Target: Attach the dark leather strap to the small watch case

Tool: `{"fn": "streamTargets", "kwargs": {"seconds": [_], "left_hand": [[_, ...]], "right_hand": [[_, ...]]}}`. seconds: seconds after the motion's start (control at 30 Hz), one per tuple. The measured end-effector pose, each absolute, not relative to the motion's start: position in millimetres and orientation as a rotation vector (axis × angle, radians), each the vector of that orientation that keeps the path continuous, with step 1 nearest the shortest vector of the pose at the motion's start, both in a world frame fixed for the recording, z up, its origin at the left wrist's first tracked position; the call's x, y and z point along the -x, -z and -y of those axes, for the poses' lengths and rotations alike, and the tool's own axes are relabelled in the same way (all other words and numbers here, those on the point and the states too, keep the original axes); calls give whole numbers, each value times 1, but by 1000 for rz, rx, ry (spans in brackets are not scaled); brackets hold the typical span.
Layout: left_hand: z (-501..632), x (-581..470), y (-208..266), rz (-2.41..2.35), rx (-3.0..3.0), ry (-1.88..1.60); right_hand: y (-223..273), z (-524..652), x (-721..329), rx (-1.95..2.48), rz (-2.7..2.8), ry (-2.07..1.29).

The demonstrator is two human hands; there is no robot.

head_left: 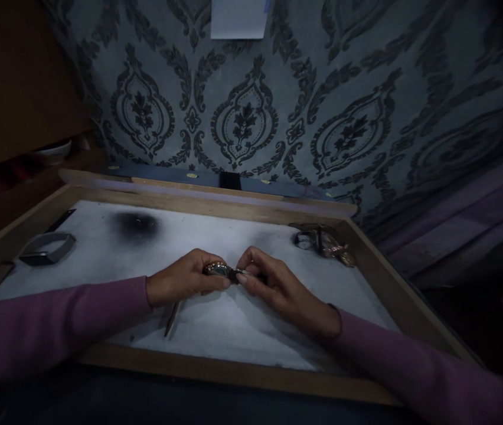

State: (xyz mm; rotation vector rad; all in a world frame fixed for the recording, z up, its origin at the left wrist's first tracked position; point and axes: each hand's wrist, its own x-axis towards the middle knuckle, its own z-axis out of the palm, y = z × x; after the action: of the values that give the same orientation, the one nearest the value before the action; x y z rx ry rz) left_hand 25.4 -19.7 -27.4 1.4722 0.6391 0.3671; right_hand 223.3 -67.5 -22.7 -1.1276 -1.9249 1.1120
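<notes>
My left hand point(189, 274) is closed round a wristwatch point(218, 270) whose round case has a shiny, studded-looking rim. A dark strap end point(170, 320) hangs below that hand. My right hand point(269, 283) meets it at the watch's right side, thumb and fingers pinched on the dark strap point(234, 275) beside the case. A thin silvery piece point(242, 271) shows at those fingertips; whether it is a tool or part of the strap I cannot tell. Both hands are held over the white surface point(216, 230) of a wooden-rimmed tray.
A grey-banded watch point(48, 248) stands on the left. Several watches point(322, 241) lie heaped at the back right. A wooden rim point(234, 363) borders the surface, which has a dark smudge point(134, 225). Patterned wallpaper point(242, 118) rises behind a dark blue strip point(167, 174).
</notes>
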Motion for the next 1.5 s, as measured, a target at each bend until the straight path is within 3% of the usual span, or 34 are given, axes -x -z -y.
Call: {"fn": "streamTargets", "kwargs": {"seconds": [0.57, 1.1, 1.5], "left_hand": [[25, -30, 18, -725, -1435, -423], [21, -30, 21, -723, -1391, -426], [20, -29, 23, -702, -1386, -436]], "right_hand": [[26, 68, -220, 1067, 1903, -1135], [19, 70, -221, 1152, 1997, -891], [16, 70, -222, 1180, 1997, -956]]}}
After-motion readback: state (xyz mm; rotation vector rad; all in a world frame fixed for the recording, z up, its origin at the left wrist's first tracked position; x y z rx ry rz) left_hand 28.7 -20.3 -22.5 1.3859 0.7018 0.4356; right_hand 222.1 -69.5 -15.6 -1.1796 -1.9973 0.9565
